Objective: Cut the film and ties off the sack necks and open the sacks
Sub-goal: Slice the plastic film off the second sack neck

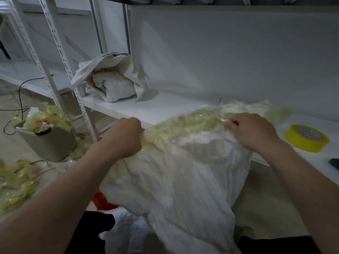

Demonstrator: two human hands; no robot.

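A white woven sack (176, 182) leans from my lap up onto the low white shelf (156, 109). Its neck is wrapped in yellowish clear film (198, 120) that stretches across the shelf edge. My left hand (124, 138) is closed in a fist on the left end of the film. My right hand (251, 131) pinches the film and sack cloth near the right part of the neck. A second white sack (111, 77), open at the top, stands further back on the same shelf. No cutting tool is visible.
A roll of yellow tape (307, 138) lies on the shelf at right. A grey bin (47, 143) stuffed with film scraps stands on the floor at left, with more scraps (16, 184) beside it. Perforated shelf uprights (60, 52) and a black cable (22, 92) are at left.
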